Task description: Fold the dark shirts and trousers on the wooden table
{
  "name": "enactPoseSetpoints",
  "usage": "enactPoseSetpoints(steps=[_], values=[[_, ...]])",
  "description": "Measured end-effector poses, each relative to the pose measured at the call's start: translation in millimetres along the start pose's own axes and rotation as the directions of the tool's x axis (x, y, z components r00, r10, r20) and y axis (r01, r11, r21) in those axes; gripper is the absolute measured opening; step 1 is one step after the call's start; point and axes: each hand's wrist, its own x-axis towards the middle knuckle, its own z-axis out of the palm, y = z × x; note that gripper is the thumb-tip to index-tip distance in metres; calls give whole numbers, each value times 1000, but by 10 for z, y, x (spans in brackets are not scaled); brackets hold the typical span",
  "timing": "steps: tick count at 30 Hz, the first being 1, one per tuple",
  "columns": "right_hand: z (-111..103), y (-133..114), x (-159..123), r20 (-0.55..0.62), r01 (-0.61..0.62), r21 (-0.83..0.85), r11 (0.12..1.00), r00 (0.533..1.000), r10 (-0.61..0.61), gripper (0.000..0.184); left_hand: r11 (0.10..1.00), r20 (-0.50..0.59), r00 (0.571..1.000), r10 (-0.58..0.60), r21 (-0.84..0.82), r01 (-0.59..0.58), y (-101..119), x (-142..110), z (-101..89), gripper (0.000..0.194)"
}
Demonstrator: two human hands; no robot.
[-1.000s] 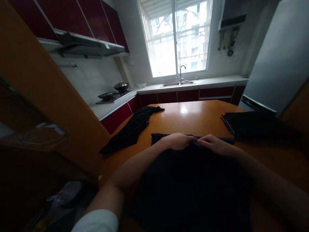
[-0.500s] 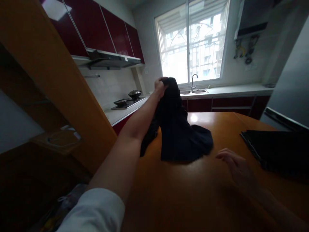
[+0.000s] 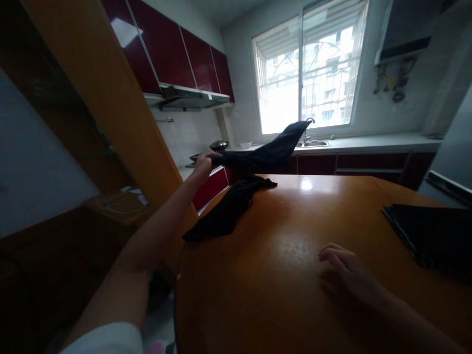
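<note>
Stretched out to the left, my left hand (image 3: 203,166) is closed on one end of a dark navy garment (image 3: 263,153). The cloth streams through the air to the right, its far end raised in front of the sink tap. What kind of garment it is does not show. Below it, a crumpled black garment (image 3: 232,209) lies along the left edge of the wooden table (image 3: 295,295). My right hand (image 3: 346,268) hovers low over or rests on the tabletop at the right, holding nothing, its fingers loosely bent and apart from any cloth.
A flat folded black cloth pile (image 3: 431,236) lies at the table's right side. Beyond the table stand a counter with a sink (image 3: 313,143) and a stove with a lidded pan (image 3: 219,145). A wooden post (image 3: 121,113) rises close on the left.
My left hand has swung left and lower, and the navy garment has lifted off the table into the air. The black garment beneath is now uncovered. My right hand has barely moved.
</note>
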Motion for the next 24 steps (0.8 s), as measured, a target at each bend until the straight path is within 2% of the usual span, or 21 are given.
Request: enactPoseSetpoints(steps=[4, 5, 6, 7, 8, 9, 10, 11, 13, 14, 15, 17, 18, 19, 20, 22, 24], values=[[48, 34, 19, 78, -31, -19, 999, 996, 32, 48, 936, 98, 981, -168, 327, 128, -466, -990, -617, 35], [61, 43, 25, 96, -40, -28, 999, 994, 42, 47, 847, 159, 951, -264, 509, 150, -562, -1201, -752, 33], [76, 50, 30, 115, -46, -37, 998, 992, 50, 46, 740, 235, 896, -378, 658, 140, -641, -1390, -872, 30], [94, 55, 34, 135, -52, -47, 998, 989, 57, 46, 648, 319, 812, -488, 756, 92, -700, -1552, -973, 27], [113, 58, 38, 158, -54, -58, 997, 985, 63, 45, 566, 379, 729, -569, 824, 13, -735, -1683, -1050, 25], [134, 57, 42, 179, -55, -67, 996, 982, 66, 45, 516, 422, 670, -611, 854, -67, -743, -1781, -1099, 22], [156, 55, 45, 199, -54, -72, 996, 978, 67, 44, 483, 446, 651, -614, 865, -137, -726, -1844, -1112, 22], [178, 50, 48, 214, -52, -75, 996, 975, 67, 43, 455, 454, 673, -584, 870, -192, -685, -1874, -1084, 26], [219, 42, 51, 230, -45, -76, 996, 971, 61, 42, 422, 456, 762, -459, 867, -265, -561, -1856, -885, 43], [237, 41, 51, 231, -42, -75, 996, 971, 58, 41, 427, 472, 790, -391, 854, -298, -496, -1824, -711, 49], [254, 42, 49, 233, -39, -76, 996, 971, 56, 41, 466, 526, 788, -321, 812, -353, -441, -1790, -491, 50], [281, 49, 38, 232, -33, -89, 995, 971, 53, 41, 585, 672, 721, -171, 658, -474, -392, -1744, 46, 47], [289, 52, 29, 232, -30, -98, 995, 971, 52, 41, 633, 708, 697, -112, 592, -499, -403, -1739, 337, 48], [294, 53, 17, 233, -26, -107, 994, 971, 50, 41, 659, 710, 700, -82, 565, -496, -435, -1743, 621, 50], [295, 50, 4, 231, -20, -114, 993, 972, 46, 41, 667, 711, 698, -86, 561, -490, -483, -1748, 884, 55], [282, 29, -25, 227, -8, -116, 993, 973, 34, 40, 680, 705, 680, -202, 601, -421, -600, -1728, 1305, 58], [257, -9, -50, 229, 2, -99, 995, 973, 20, 37, 695, 690, 666, -283, 627, -354, -706, -1614, 1545, 51]])
